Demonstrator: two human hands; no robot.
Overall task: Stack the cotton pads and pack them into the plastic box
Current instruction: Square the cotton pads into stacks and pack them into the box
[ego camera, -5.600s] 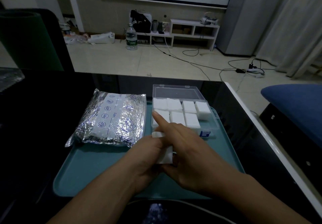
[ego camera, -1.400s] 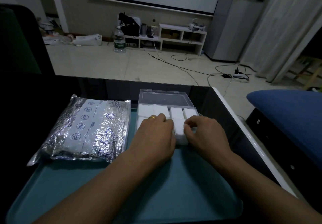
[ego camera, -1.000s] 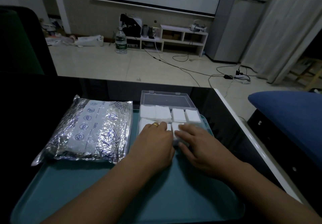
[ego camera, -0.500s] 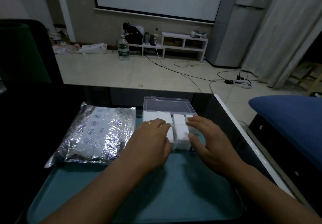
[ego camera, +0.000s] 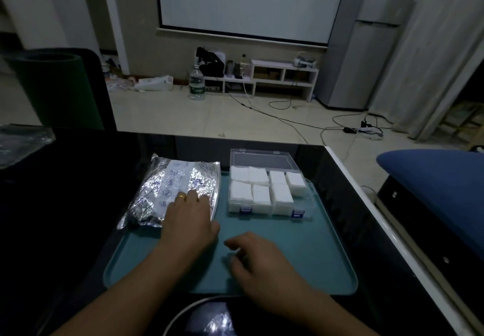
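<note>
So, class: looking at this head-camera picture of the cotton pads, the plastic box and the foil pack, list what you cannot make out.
- Head view: the left hand covers the foil pack's near right corner, so whether that end is open is hidden.
- How many cotton pads each compartment of the plastic box holds: stacks seen from above.
- Print on the foil pack: too small and dim.
- Right hand: its underside faces the teal tray, so contact is unclear.

We see white cotton pads [ego camera: 262,187] in a clear plastic box [ego camera: 309,194] with blue latches, a teal tray [ego camera: 301,252], a crinkled silver foil pack [ego camera: 167,191] with blue printed marks, and a black counter [ego camera: 65,204].
</note>
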